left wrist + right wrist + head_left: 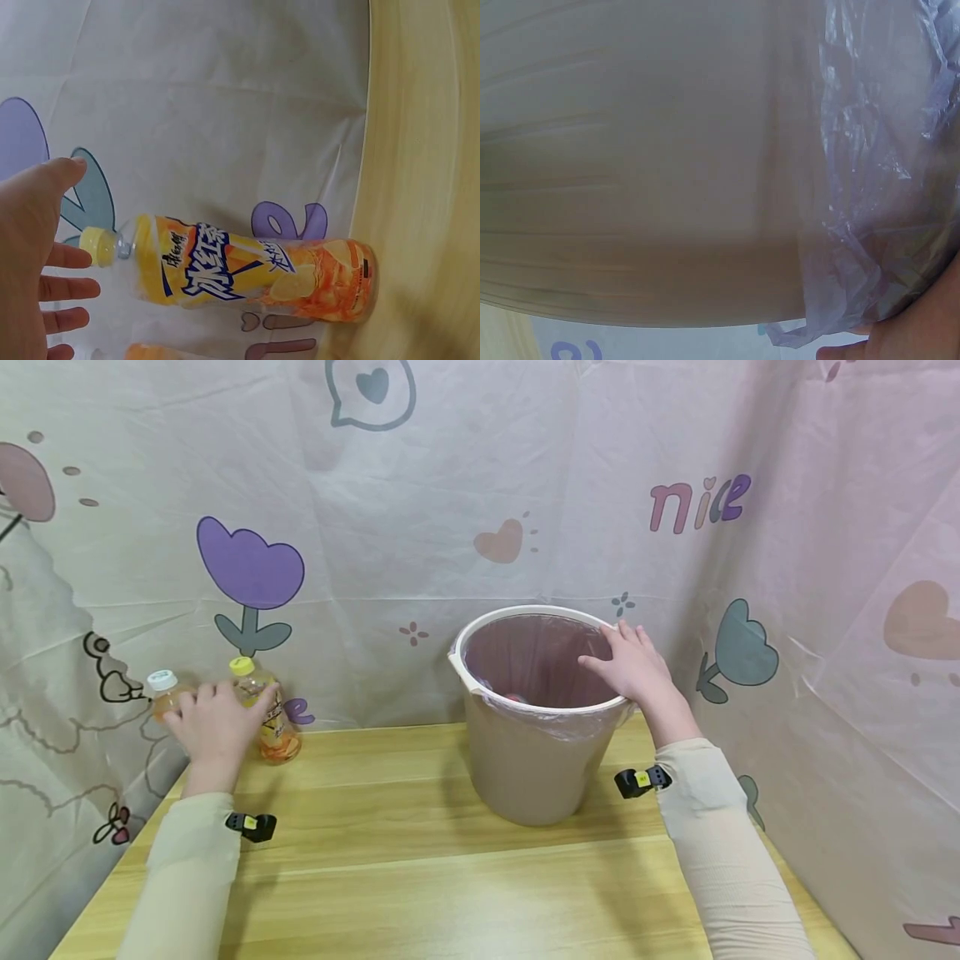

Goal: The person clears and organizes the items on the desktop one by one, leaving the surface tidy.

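Observation:
My left hand (217,727) reaches over two drink bottles at the back left, its fingers spread apart. Nearest to it stands an iced tea bottle (255,270) with a yellow cap and an orange-and-yellow label; in the left wrist view the fingertips are right at its cap. A second bottle (163,687), with a white cap, is partly hidden behind the same hand. On the right, my right hand (637,668) rests on the rim of a beige trash bin (536,768), fingers spread and thumb over the opening. A clear plastic liner (855,187) folds over the bin's rim.
A small red thing (516,697) shows inside the bin. The wooden table (360,893) meets a patterned cloth backdrop (420,552) close behind the bin and bottles. More of this cloth hangs along the left and right sides.

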Demonstrator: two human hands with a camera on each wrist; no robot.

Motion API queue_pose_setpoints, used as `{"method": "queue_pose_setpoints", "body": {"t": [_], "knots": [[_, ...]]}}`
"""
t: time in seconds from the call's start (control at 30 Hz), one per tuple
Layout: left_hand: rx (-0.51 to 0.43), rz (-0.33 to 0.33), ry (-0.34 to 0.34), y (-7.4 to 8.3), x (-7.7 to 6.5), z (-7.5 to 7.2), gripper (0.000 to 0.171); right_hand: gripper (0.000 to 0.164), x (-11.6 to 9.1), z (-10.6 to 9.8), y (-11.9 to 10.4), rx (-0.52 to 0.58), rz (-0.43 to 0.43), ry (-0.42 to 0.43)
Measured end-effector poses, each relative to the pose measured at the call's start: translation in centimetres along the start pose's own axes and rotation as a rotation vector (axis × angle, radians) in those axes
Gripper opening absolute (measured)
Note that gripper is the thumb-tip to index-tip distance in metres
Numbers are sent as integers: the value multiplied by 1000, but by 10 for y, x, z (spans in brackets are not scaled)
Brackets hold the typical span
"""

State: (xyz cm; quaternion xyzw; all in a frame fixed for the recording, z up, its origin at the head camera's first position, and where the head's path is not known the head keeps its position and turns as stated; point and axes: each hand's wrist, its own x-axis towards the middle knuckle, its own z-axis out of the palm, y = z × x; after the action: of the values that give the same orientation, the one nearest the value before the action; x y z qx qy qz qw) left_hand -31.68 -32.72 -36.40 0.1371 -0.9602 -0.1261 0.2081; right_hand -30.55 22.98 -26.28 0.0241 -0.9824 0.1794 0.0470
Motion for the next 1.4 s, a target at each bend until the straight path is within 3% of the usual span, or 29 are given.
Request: {"method": "queue_pose_setpoints", "body": {"t": [0.5, 0.93, 1.1, 1.4], "knots": [[10, -101, -65, -14, 18, 12, 107, 78, 1, 1, -1, 8, -4, 6], [66, -160, -131, -11, 28, 18, 122, 78, 2, 3, -1, 6, -7, 4], [58, -166, -136, -12, 31, 21, 125, 77, 2, 3, -1, 5, -7, 0], [16, -132, -105, -9, 30, 29, 114, 78, 0, 1, 1, 10, -1, 3]]}}
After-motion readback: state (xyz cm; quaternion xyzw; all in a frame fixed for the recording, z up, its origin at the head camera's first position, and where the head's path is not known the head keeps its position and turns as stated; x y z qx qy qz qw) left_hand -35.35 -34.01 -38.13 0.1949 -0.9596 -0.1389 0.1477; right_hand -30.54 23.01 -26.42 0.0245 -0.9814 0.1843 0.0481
